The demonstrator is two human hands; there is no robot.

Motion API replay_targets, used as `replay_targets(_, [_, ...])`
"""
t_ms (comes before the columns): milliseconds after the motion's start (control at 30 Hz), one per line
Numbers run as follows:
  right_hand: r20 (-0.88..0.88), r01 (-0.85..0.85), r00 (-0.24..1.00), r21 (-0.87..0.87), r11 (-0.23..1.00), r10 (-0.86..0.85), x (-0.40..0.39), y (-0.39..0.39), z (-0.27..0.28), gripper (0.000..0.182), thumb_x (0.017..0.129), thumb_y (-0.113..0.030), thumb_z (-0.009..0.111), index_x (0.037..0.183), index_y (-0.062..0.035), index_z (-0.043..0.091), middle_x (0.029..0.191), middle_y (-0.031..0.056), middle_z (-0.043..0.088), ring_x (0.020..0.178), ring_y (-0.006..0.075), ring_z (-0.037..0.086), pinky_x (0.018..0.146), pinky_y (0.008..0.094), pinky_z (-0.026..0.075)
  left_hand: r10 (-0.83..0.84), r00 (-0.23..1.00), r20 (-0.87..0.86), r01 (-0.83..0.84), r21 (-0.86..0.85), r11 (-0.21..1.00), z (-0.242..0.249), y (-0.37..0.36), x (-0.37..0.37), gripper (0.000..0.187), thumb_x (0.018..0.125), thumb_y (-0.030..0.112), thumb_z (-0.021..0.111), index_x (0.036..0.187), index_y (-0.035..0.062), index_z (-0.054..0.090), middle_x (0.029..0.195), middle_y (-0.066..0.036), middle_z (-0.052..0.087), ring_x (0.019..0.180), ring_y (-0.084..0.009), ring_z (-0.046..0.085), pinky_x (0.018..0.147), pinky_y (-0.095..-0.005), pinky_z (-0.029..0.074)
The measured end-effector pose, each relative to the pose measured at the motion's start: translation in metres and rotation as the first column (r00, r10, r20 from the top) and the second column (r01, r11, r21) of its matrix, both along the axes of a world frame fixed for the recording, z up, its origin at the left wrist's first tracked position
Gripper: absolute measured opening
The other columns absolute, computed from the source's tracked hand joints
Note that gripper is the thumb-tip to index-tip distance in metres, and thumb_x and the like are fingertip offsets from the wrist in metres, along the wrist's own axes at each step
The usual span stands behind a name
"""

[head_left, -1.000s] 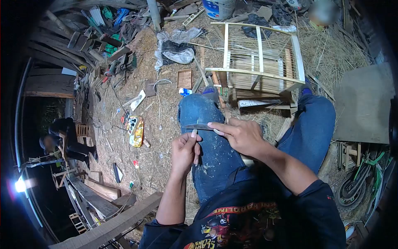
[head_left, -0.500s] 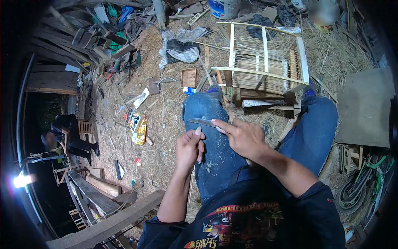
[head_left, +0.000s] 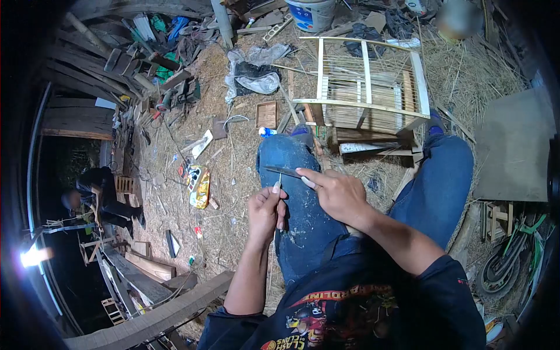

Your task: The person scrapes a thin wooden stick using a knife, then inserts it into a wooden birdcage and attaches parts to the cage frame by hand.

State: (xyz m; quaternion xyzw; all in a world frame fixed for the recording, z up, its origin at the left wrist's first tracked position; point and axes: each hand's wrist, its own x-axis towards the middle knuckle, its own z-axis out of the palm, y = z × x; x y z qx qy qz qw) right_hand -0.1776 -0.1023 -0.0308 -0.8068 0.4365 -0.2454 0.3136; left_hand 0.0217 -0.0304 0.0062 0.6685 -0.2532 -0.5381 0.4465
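My right hand (head_left: 341, 195) is closed round the handle of a knife (head_left: 281, 170), its index finger stretched along the back of the blade. The blade points left above my jeans-clad knee (head_left: 286, 153). Below it, my left hand (head_left: 266, 209) pinches a thin pale stick (head_left: 280, 178) between thumb and fingers, its tip reaching up to the blade. Most of the stick is hidden in the hand. Pale shavings are scattered on the thigh of my jeans.
A slatted wooden cage (head_left: 366, 81) lies ahead between my feet. A small wooden tray (head_left: 267, 115), a yellow packet (head_left: 199, 186) and a white bucket (head_left: 312, 14) are on the straw-littered ground. A person (head_left: 105, 195) bends over at the far left. A plank (head_left: 151, 303) crosses the lower left.
The knife blade has turned slightly, from bright to dark, and stays at the stick's tip. Both hands keep nearly the same place. The camera view has shifted a little.
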Motion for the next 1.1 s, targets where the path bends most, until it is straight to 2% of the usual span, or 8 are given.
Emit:
replay_targets(67, [0.127,0.109,0.986,0.0,0.994,-0.108,-0.002,-0.005,-0.01,0.038,0.101,-0.023,0.058,0.138,-0.0339,0.066,0.08,0.0132,0.067,0.063,0.0326,0.068,0.056,0.0467,0.054,0.004,1.0,-0.016,-0.004,0.016,1.0,0.002,0.0,0.0,0.031,0.109,0.023,0.052,0.093,-0.0015,0.062,0.056,-0.005,0.056,0.034,-0.0119,0.042,0.034,-0.0267,0.032])
replay_targets(200, [0.192,0.134,0.974,-0.059,0.989,-0.12,-0.008,-0.013,-0.007,0.038,0.102,-0.026,0.058,0.138,-0.0355,0.066,0.077,0.0112,0.066,0.061,0.0322,0.066,0.054,0.0461,0.053,-0.011,1.0,-0.018,0.011,0.028,1.0,-0.001,0.0,0.002,0.032,0.11,0.024,0.052,0.095,-0.002,0.063,0.056,-0.005,0.057,0.035,-0.0121,0.044,0.035,-0.0263,0.033])
replay_targets(267, [0.069,-0.001,0.998,-0.121,0.993,0.01,-0.012,-0.01,-0.003,0.038,0.101,-0.027,0.061,0.137,-0.0374,0.067,0.075,0.0084,0.064,0.059,0.0306,0.065,0.053,0.0445,0.053,-0.018,0.999,-0.033,0.019,0.031,0.999,-0.001,-0.002,0.004,0.032,0.11,0.024,0.052,0.096,-0.0021,0.063,0.057,-0.005,0.057,0.035,-0.0122,0.044,0.035,-0.0262,0.033])
replay_targets(367, [0.006,-0.037,0.999,-0.155,0.987,0.038,-0.01,-0.008,0.0,0.037,0.099,-0.028,0.063,0.134,-0.0388,0.068,0.073,0.0067,0.062,0.058,0.0288,0.065,0.052,0.0427,0.053,-0.041,0.998,-0.039,0.043,0.059,0.997,0.002,-0.004,0.005,0.032,0.11,0.024,0.051,0.097,-0.0022,0.063,0.057,-0.006,0.058,0.035,-0.0124,0.045,0.035,-0.0261,0.034])
replay_targets(667, [-0.033,-0.1,0.995,-0.098,0.99,0.097,-0.008,-0.012,0.007,0.04,0.097,-0.024,0.065,0.135,-0.0381,0.067,0.074,0.0059,0.062,0.059,0.0259,0.066,0.05,0.0414,0.054,-0.045,0.998,-0.037,0.048,0.061,0.997,0.006,-0.006,0.004,0.031,0.11,0.025,0.051,0.094,0.0001,0.061,0.056,-0.006,0.057,0.034,-0.0127,0.043,0.034,-0.0265,0.032])
replay_targets(800, [-0.101,-0.112,0.99,-0.118,0.987,0.101,-0.007,-0.011,0.009,0.042,0.096,-0.022,0.066,0.135,-0.0367,0.067,0.075,0.0064,0.063,0.059,0.0257,0.066,0.049,0.0408,0.054,-0.04,0.999,-0.026,0.041,0.06,0.997,0.005,-0.007,0.003,0.031,0.11,0.024,0.051,0.092,0.0009,0.06,0.056,-0.005,0.056,0.034,-0.0121,0.041,0.034,-0.0266,0.03])
replay_targets(1100, [-0.191,-0.02,0.981,-0.143,0.989,-0.008,-0.001,-0.003,0.019,0.041,0.097,-0.023,0.065,0.136,-0.0355,0.068,0.081,0.01,0.068,0.062,0.0285,0.069,0.049,0.0427,0.054,-0.003,0.999,0.044,0.002,0.017,1.0,0.001,-0.002,-0.006,0.031,0.109,0.024,0.054,0.09,0.0011,0.062,0.056,-0.004,0.056,0.035,-0.0099,0.041,0.035,-0.0259,0.031])
